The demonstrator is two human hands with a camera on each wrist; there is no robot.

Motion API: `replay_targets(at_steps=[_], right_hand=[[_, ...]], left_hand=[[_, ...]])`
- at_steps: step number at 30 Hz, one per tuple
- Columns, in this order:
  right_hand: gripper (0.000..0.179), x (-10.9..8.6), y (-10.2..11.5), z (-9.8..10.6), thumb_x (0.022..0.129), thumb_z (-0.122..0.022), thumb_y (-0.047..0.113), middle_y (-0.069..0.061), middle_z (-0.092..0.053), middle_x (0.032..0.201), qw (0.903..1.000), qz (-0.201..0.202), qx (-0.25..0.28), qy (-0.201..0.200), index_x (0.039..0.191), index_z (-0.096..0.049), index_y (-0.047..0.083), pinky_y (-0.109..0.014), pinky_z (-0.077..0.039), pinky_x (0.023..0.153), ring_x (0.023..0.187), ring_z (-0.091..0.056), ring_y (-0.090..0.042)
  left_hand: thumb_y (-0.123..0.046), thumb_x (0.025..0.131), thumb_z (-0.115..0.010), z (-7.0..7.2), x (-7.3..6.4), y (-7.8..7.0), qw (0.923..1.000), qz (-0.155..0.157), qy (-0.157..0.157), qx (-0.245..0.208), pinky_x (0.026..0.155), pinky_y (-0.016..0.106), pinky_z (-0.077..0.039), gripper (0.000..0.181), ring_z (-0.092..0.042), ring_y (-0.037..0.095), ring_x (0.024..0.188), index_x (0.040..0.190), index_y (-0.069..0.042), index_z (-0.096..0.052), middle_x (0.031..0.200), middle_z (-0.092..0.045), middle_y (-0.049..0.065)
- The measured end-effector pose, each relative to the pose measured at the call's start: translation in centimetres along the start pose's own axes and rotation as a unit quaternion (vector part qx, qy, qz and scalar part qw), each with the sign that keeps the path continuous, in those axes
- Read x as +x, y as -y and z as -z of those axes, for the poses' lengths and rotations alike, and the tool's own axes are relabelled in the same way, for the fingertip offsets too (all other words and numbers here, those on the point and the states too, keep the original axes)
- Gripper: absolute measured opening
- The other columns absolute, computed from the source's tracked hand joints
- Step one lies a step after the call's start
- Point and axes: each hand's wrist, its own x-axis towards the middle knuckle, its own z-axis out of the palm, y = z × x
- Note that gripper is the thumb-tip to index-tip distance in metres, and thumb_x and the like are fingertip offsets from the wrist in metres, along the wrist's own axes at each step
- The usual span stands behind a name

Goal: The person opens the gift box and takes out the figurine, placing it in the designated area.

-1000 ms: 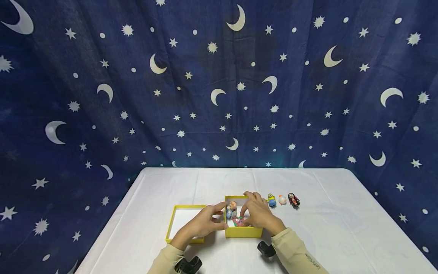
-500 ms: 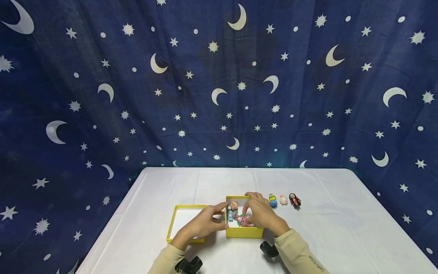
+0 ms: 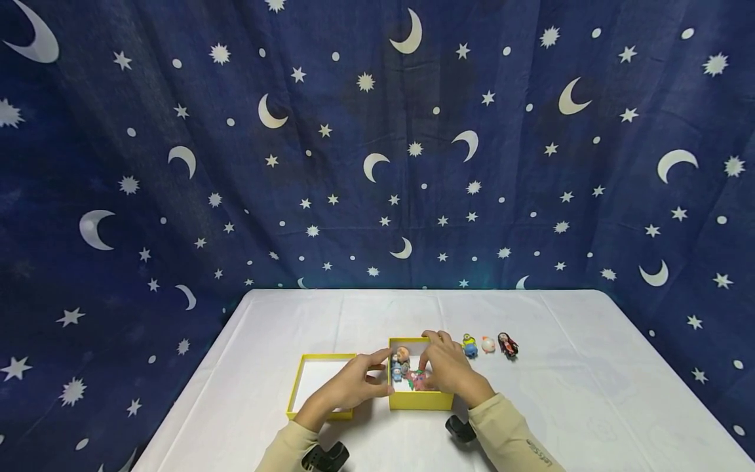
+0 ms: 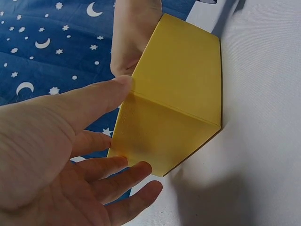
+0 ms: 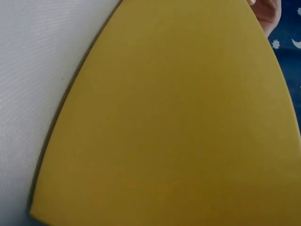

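Observation:
A yellow box (image 3: 421,400) with a white inside stands on the table. My left hand (image 3: 356,381) is at the box's left side; in the left wrist view its thumb tip rests at a corner and its spread fingers lie along the wall. My right hand (image 3: 446,366) reaches in over the right wall and pinches a small pink figurine (image 3: 419,380) with green bits near the box's front. Several other little figurines crowd the left part of the box, among them a tan-headed one (image 3: 403,354) and a pale blue one (image 3: 397,373). The right wrist view shows mainly the yellow wall.
A yellow-rimmed lid (image 3: 303,373) lies white side up to the left, partly behind the left hand. Right of the box are a yellow-and-blue minion figurine (image 3: 469,346), a small white-and-orange toy (image 3: 488,345) and a long-haired doll in dark clothes (image 3: 508,345). A star-patterned curtain (image 3: 330,164) hangs behind the table.
The pink figurine has shifted a little to the right inside the box, along with the right hand's fingers. The left hand stays at the box's side.

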Motion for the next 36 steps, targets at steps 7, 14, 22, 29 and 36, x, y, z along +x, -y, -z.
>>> replay_targets(at_steps=[7, 14, 22, 29, 36], right_hand=[[0.021, -0.3, -0.6, 0.5, 0.069, -0.092, 0.014, -0.019, -0.054, 0.146, 0.9986, 0.036, 0.036, -0.011, 0.074, -0.072, 0.020, -0.064, -0.045, 0.104, 0.137, -0.044, -0.042], [0.023, -0.4, -1.2, 1.8, 0.073, -0.088, 0.010, -0.020, -0.054, 0.144, 0.9932, 0.052, 0.094, -0.045, 0.086, -0.070, 0.016, -0.066, -0.043, 0.109, 0.139, -0.041, -0.045], [0.023, -0.1, -2.0, 3.0, 0.081, -0.084, 0.012, -0.005, -0.074, 0.110, 0.9793, 0.065, 0.172, -0.085, 0.097, -0.069, 0.017, -0.049, -0.054, 0.092, 0.107, -0.065, -0.028], [0.026, 0.2, -2.8, 3.5, 0.085, -0.080, 0.013, -0.003, -0.078, 0.094, 0.9641, 0.075, 0.244, -0.073, 0.107, -0.067, 0.013, -0.024, -0.052, 0.073, 0.083, -0.061, -0.009], [0.029, 0.3, -3.6, 3.8, 0.089, -0.076, 0.009, -0.017, -0.075, 0.103, 0.9330, 0.102, 0.344, -0.032, 0.114, -0.063, 0.002, -0.020, -0.054, 0.074, 0.086, -0.064, -0.004]], left_hand=[[-0.013, 0.093, -0.073, -0.1, 0.0, -0.1, 1.0000, 0.002, 0.000, -0.006, 0.106, 0.044, -0.056, 0.071, -0.050, 0.040, 0.139, 0.156, -0.007, -0.039, 0.164, -0.036, 0.015], [-0.013, 0.092, -0.074, -0.1, 0.0, 0.0, 1.0000, 0.004, -0.002, -0.003, 0.105, 0.043, -0.056, 0.072, -0.051, 0.038, 0.138, 0.155, -0.005, -0.039, 0.163, -0.038, 0.014], [-0.014, 0.092, -0.074, 0.0, 0.0, 0.0, 1.0000, 0.006, -0.002, -0.004, 0.106, 0.044, -0.055, 0.072, -0.050, 0.039, 0.140, 0.155, -0.002, -0.039, 0.163, -0.036, 0.015], [-0.014, 0.092, -0.074, 0.0, -0.1, 0.0, 1.0000, 0.008, -0.003, -0.002, 0.105, 0.043, -0.056, 0.072, -0.050, 0.040, 0.140, 0.154, -0.002, -0.039, 0.163, -0.036, 0.017], [-0.014, 0.092, -0.074, -0.1, -0.1, 0.0, 0.9999, 0.012, -0.005, -0.002, 0.104, 0.041, -0.057, 0.073, -0.050, 0.039, 0.139, 0.154, -0.001, -0.039, 0.163, -0.035, 0.017]])
